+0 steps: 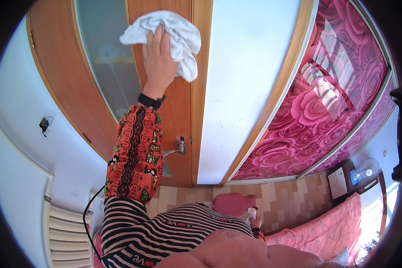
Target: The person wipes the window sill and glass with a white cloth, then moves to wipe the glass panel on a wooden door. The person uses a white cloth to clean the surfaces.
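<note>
My left hand (158,62) is raised and presses a crumpled white cloth (184,40) against the wooden door (176,114), near its frame. The fingers lie spread over the cloth, and a black band circles the wrist. Below the forearm, in its patterned red sleeve cover, is the metal door handle (180,145). Low at my other side, my right hand (255,222) grips a small white object (251,213), perhaps a bottle; its lower part is hidden by my body.
A white radiator (68,234) stands at lower left. Rose-patterned sliding panels (308,124) line the right side. A pink mat (234,204) lies on the floor. A bed with a pink cover (315,227) and a fan (367,172) on a cabinet are at lower right.
</note>
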### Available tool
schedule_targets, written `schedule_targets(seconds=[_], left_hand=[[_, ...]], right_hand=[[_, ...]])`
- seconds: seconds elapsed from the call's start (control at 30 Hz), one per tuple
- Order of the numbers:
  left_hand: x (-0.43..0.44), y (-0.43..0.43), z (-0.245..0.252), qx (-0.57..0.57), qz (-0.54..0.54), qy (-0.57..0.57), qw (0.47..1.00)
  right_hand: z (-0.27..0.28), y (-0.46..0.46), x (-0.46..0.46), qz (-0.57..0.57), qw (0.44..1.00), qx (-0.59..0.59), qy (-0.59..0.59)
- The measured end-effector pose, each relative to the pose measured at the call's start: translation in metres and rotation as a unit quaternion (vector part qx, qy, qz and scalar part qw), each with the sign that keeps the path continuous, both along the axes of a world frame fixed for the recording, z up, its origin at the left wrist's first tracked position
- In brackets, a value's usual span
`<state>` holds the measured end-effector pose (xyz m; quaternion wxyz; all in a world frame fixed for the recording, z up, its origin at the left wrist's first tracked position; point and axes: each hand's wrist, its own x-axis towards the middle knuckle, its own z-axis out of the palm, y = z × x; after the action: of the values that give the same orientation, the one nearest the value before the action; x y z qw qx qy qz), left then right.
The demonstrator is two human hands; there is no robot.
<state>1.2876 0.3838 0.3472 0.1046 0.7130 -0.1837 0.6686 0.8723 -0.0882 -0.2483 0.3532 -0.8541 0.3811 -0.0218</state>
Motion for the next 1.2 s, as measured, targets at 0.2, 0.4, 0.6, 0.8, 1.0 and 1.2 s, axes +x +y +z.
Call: schedule_targets(seconds=[0.2, 0.4, 0.6, 0.8, 1.0, 1.2], left_hand=[[-0.031, -0.005, -0.171, 0.079, 0.008, 0.105, 0.991], [-0.039, 0.006, -0.194, 0.066, 0.007, 0.125, 0.990], [-0.017, 0.006, -0.031, 0.025, 0.002, 0.034, 0.999], [-0.008, 0.003, 0.067, 0.020, 0.030, -0.065, 0.997], [-0.014, -0.002, -0.028, 0.054, -0.024, 0.013, 0.998], [-0.045, 0.000, -0.165, 0.103, -0.024, 0.091, 0.990]], right_hand=[[-0.006, -0.007, 0.003, -0.001, 1.000, 0.006, -0.004], [-0.007, -0.018, 0.007, -0.010, 1.000, 0.018, -0.005], [-0.012, -0.016, 0.010, -0.019, 1.000, 0.018, 0.014], [-0.034, -0.016, 0.001, -0.033, 0.999, 0.019, 0.004], [-0.073, -0.020, -0.008, -0.037, 0.999, -0.013, 0.010], [-0.072, -0.027, -0.011, -0.040, 0.999, -0.011, 0.008]])
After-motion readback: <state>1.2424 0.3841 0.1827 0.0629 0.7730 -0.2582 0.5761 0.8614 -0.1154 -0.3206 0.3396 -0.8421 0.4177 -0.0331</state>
